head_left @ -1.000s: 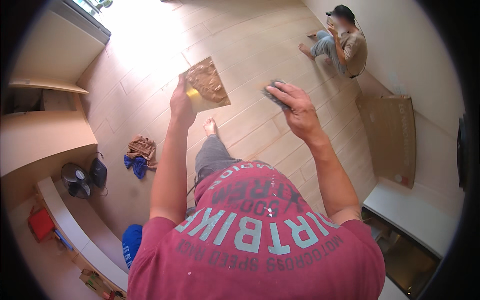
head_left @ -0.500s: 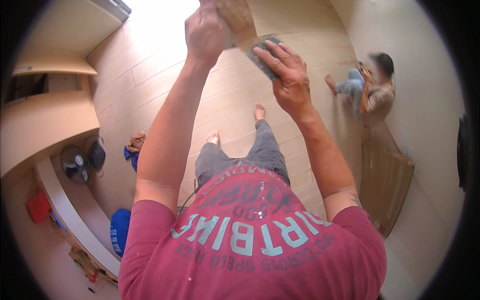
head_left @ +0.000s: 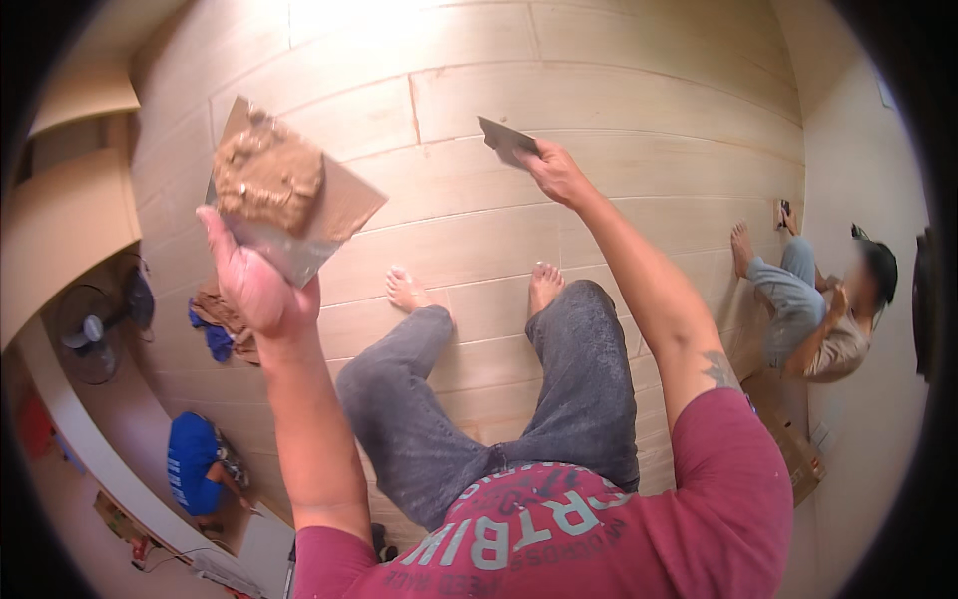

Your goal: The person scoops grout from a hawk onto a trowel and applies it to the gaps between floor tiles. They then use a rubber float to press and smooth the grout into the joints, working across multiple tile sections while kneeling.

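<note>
My left hand [head_left: 261, 285] grips a square mortar board [head_left: 351, 200] by its near edge, thumb up along one side and the other fingers hidden. On the board sits a thick lump of brown putty [head_left: 267, 180], heaped toward the far left corner. Off to the right, my right hand [head_left: 559, 175] is closed on a thin dark flat scraper [head_left: 506, 141], which points left and is well apart from the board. Both tools are held over the tiled floor [head_left: 479, 215].
On the right, a person [head_left: 798, 299] sits by the wall near a cardboard box [head_left: 793, 449]. Another person in a blue shirt [head_left: 193, 464] bends down at lower left. A fan [head_left: 90, 334], crumpled cloths [head_left: 225, 321] and a wooden cabinet [head_left: 70, 215] line the left side.
My hands have moved apart from where they were close together, scraper by board. The board is now at the left, its putty facing up. My view has shifted, showing more of my legs.
</note>
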A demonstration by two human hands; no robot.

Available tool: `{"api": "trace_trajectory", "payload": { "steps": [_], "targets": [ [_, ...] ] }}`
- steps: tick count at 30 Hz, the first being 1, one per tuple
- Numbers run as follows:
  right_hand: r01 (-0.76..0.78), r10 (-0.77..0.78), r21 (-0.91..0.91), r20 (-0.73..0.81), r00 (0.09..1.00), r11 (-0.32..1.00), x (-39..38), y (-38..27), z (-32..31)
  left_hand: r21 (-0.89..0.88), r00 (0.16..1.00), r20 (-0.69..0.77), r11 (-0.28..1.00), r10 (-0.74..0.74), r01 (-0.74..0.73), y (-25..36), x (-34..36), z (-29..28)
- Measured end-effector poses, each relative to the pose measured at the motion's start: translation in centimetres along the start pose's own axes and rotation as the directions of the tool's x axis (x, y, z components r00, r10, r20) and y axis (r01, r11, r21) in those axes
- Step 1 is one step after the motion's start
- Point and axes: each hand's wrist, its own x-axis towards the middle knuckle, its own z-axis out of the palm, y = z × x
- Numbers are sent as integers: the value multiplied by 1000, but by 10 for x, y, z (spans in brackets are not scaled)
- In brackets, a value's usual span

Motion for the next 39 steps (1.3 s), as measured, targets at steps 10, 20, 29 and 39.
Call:
{"api": "trace_trajectory", "payload": {
  "steps": [10,20,29,39],
  "targets": [
    [136,-356,-970,57,933,201,119,180,98,78,981,177,993,77,-91,-12,-37,-183],
    [160,-5,-914,170,985,373,127,194,41,436,870,-297,866,395,-244,-12,-92,-190],
    [23,1,-921,25,1000,388,104,254,-37,636,888,-165,734,430,-238,-11,-91,-197],
    [-133,-115,-932,-181,977,336,91,260,-92,654,793,-345,735,502,-180,-45,-77,-136]
  ]
}}
